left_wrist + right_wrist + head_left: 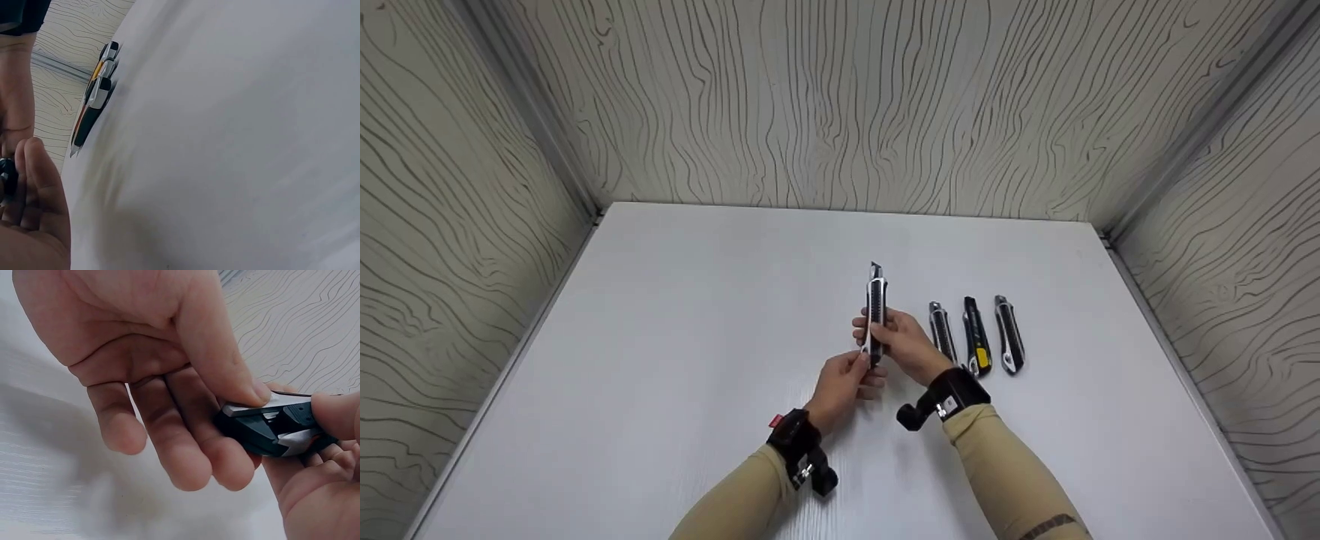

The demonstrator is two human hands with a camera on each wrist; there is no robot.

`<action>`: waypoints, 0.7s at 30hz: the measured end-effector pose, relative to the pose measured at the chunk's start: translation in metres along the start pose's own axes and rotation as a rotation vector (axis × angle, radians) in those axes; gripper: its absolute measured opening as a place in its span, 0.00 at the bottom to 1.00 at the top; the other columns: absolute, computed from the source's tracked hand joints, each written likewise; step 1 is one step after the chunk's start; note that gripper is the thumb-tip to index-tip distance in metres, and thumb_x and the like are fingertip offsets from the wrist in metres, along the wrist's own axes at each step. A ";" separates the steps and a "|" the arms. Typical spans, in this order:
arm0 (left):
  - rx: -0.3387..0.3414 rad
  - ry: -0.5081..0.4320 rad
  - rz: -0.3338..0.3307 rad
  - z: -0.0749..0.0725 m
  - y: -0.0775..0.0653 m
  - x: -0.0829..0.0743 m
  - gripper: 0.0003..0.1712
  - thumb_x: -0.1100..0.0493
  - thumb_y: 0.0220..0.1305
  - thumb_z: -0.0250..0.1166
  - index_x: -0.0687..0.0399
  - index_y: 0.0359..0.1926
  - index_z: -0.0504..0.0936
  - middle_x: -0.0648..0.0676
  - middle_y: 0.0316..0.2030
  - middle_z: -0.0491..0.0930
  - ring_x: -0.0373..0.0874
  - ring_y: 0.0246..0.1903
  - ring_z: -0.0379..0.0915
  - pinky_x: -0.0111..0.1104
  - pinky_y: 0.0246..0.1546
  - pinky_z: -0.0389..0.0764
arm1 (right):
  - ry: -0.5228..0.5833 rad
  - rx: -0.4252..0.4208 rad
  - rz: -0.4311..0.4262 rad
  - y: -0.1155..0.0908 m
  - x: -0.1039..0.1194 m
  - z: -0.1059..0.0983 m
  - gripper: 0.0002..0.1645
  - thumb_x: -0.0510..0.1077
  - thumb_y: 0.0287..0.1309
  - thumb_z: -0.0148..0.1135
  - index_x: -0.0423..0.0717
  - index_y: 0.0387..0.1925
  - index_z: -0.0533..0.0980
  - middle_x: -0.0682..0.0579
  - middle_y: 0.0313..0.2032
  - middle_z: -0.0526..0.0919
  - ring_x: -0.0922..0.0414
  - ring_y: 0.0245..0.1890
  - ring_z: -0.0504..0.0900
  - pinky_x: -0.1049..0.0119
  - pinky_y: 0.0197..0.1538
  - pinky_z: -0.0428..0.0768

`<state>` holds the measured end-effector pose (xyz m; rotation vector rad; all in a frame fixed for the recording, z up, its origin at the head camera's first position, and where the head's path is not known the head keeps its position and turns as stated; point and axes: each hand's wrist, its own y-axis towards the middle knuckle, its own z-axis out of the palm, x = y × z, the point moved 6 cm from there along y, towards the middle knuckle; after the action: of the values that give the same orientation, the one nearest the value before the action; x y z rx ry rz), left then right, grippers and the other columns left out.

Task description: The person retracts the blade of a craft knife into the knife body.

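Note:
Both hands hold a silver-and-black utility knife [876,300], its tip pointing to the back wall and a short metal section showing past the handle. My right hand [911,346] grips the handle around its middle, thumb on the front face. At the lower end, my left hand [840,386] pinches the knife between thumb and fingers. In the right wrist view the left hand [163,377] looms large with its outer fingers spread, pinching the end of the knife [256,430]; the right thumb lies farther along. Only a dark bit of the knife [8,177] shows in the left wrist view.
Right of the hands, three more utility knives lie in a row on the white table [697,300]: a silver-black one [942,330] partly behind the right wrist, a black one with a yellow part [976,337], and another silver-black one [1010,336]. Wood-grain panels [840,105] enclose the table.

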<state>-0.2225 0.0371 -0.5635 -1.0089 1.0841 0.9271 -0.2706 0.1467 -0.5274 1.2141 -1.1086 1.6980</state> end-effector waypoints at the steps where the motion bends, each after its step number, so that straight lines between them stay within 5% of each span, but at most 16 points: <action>1: -0.001 0.000 0.001 0.000 0.000 0.000 0.21 0.58 0.76 0.48 0.74 0.53 0.75 0.59 0.38 0.86 0.38 0.33 0.82 0.34 0.37 0.86 | 0.003 -0.004 0.001 0.000 0.000 0.000 0.26 0.34 0.70 0.48 0.29 0.66 0.58 0.40 0.56 0.77 0.58 0.48 0.82 0.65 0.59 0.79; 8: -0.001 -0.021 -0.005 0.000 0.001 0.000 0.21 0.58 0.76 0.48 0.75 0.51 0.75 0.59 0.37 0.86 0.38 0.32 0.82 0.34 0.36 0.86 | 0.008 -0.011 0.007 0.000 0.000 -0.001 0.26 0.34 0.70 0.48 0.28 0.66 0.58 0.32 0.60 0.73 0.57 0.48 0.82 0.65 0.59 0.79; 21: -0.001 -0.014 0.004 0.000 0.001 0.000 0.21 0.58 0.76 0.48 0.75 0.52 0.75 0.59 0.37 0.86 0.38 0.32 0.82 0.35 0.37 0.87 | 0.007 -0.019 0.007 0.000 0.001 -0.001 0.25 0.33 0.70 0.48 0.30 0.65 0.59 0.38 0.58 0.76 0.58 0.49 0.82 0.66 0.60 0.79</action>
<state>-0.2232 0.0371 -0.5634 -1.0004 1.0740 0.9365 -0.2708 0.1475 -0.5267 1.1927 -1.1229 1.6921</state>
